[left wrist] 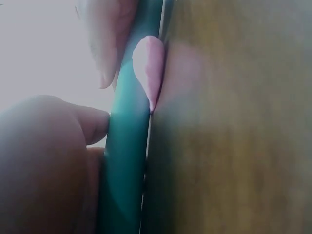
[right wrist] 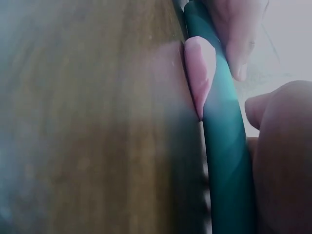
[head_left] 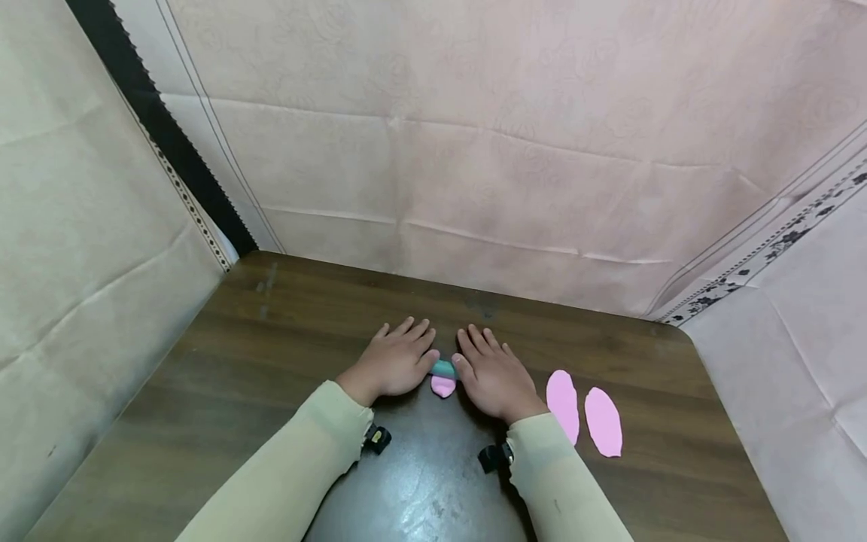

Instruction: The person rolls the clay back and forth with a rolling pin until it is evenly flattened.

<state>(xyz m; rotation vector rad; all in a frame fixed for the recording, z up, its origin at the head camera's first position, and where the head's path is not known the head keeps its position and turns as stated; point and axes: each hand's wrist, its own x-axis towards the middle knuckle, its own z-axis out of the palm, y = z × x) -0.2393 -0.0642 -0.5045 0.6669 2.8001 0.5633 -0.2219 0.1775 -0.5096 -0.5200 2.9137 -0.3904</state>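
Between my hands a teal-green rolling pin [head_left: 444,369] lies across a small lump of pink modelling clay [head_left: 443,388]. Clay pokes out on the near side, with a bit at the far side. My left hand [head_left: 393,361] rests flat over the pin's left part, its fingers straight and pointing away. Over the right part lies my right hand [head_left: 497,376], also with straight fingers. Both thumbs point inward near the pin's bare middle. In the left wrist view, the clay [left wrist: 148,68] bulges beside the rolling pin [left wrist: 124,146], low against the tabletop. The pin's ends are hidden under my palms.
Two flattened pink clay ovals [head_left: 603,423] lie side by side on the brown wooden table [head_left: 677,452], just right of my right forearm. Pale patterned sheets [head_left: 433,150] stand behind the table's far edge and along both sides.
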